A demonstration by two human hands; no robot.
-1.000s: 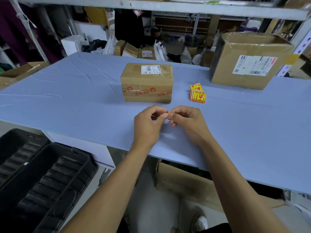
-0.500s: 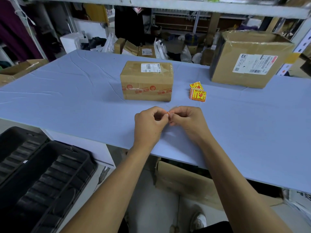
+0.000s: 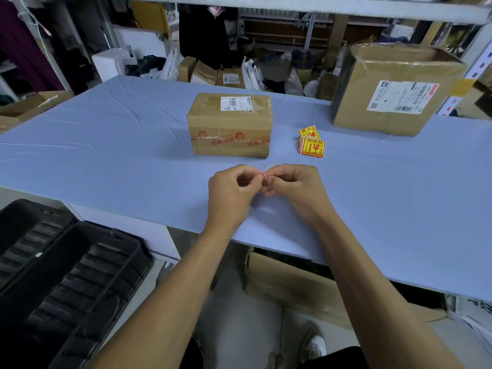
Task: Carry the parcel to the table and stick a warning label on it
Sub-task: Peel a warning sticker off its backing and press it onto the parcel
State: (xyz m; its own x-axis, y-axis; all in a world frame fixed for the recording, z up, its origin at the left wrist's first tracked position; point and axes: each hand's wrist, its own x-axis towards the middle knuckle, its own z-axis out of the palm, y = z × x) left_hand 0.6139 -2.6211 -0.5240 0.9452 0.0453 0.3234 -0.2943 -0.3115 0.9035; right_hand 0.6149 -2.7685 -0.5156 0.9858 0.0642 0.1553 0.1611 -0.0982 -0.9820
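A brown cardboard parcel (image 3: 229,125) with a white shipping slip on top and red-printed tape across its front stands on the blue table (image 3: 106,155). Just in front of it, my left hand (image 3: 232,193) and my right hand (image 3: 295,188) meet fingertip to fingertip. Both pinch one small red-and-yellow warning label (image 3: 263,176), of which only an edge shows between the fingers. A small stack of the same warning labels (image 3: 311,142) lies on the table to the right of the parcel.
A larger cardboard box (image 3: 394,89) with a white slip stands at the back right of the table. Black plastic trays (image 3: 58,283) sit low at the left. More cardboard (image 3: 287,286) lies under the table, and cluttered shelves fill the background.
Both hands stay pinched together on the label and have barely moved; the fingers shift slightly. The parcel and the label stack have not moved.
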